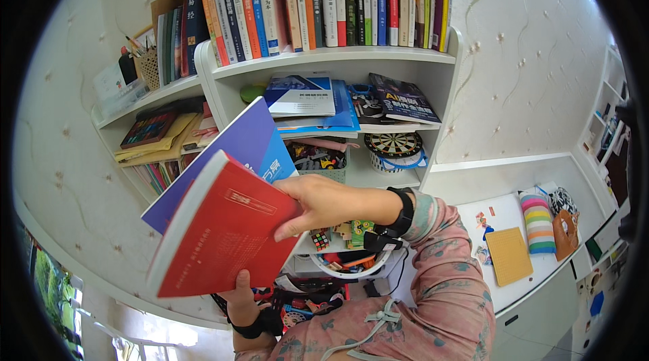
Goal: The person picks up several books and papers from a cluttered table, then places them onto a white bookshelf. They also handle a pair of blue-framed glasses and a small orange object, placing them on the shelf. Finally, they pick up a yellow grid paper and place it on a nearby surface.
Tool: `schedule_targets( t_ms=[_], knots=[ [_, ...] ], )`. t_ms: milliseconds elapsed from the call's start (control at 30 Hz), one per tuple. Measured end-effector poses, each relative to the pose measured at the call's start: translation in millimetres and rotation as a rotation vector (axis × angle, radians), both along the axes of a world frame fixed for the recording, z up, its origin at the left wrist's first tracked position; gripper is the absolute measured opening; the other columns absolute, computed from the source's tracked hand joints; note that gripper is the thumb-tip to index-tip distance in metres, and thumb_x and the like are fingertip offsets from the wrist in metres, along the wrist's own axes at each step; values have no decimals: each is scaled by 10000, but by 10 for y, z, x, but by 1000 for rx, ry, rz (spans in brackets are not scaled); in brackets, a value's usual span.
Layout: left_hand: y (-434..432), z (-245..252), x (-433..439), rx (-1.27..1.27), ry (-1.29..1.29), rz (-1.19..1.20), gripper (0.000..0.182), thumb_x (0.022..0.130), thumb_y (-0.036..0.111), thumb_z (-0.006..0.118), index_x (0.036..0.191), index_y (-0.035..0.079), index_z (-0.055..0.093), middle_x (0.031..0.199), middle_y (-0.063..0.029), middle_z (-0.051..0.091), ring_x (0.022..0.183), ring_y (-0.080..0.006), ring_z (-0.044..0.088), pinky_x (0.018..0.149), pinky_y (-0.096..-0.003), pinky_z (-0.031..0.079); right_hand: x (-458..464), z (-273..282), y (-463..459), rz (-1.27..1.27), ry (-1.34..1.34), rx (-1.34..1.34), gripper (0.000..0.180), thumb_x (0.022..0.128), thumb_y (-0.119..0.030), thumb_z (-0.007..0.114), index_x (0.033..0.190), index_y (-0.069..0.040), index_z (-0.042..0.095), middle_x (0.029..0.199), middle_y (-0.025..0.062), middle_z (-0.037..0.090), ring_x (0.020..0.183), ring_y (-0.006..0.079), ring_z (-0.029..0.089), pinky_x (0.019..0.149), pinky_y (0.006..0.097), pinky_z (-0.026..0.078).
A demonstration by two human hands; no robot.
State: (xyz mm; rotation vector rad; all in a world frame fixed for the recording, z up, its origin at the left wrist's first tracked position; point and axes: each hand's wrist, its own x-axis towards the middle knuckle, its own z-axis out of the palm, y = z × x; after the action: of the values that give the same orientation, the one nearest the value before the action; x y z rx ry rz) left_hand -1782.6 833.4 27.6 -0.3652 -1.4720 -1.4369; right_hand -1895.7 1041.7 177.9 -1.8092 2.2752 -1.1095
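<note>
A red paperback book [223, 234] is held before the shelves, tilted, with a purple and blue booklet [233, 143] behind it. My right hand [319, 206] grips the right edge of the red book, its thumb on the red cover and its fingers hidden behind. At the bottom edge of the same book is my left hand [243, 297], thumb on the cover, fingers mostly out of sight. Both wrists wear black straps. Beyond the books, the white bookcase [334, 59] carries an upright row of books [329, 3] on top and stacked booklets [304, 95] on the shelf below.
A dartboard [393, 147] and a basket of toys [319, 158] occupy a lower shelf. Beneath are a puzzle cube [320, 240] and a round white-rimmed bin [350, 276]. On the right, a white surface [502, 204] holds a yellow board [509, 256] and a striped cushion [537, 223].
</note>
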Motion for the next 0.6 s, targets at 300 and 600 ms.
schedule_targets(
  t_ms=[300, 600],
  knots=[
    [-85, -32, -272, 13, 153, -86, 534, 796, 293, 682, 1178, -26, 487, 1117, -135, 546, 926, -201, 558, 769, -303, 476, 79, -103, 194, 192, -240, -196, 397, 735, -127, 730, 1080, -18, 568, 817, 59, 659, 711, 102, 614, 638, 260, 505],
    [-274, 8, 23, 253, -141, 175, 173, 836, 89, 630, 928, -56, 651, 854, -65, 639, 754, -103, 565, 697, -226, 457, -482, 1059, 275, -431, 333, -1132, 276, 773, -123, 678, 992, 20, 587, 830, 112, 661, 719, 168, 641, 618, 277, 509]
  ],
)
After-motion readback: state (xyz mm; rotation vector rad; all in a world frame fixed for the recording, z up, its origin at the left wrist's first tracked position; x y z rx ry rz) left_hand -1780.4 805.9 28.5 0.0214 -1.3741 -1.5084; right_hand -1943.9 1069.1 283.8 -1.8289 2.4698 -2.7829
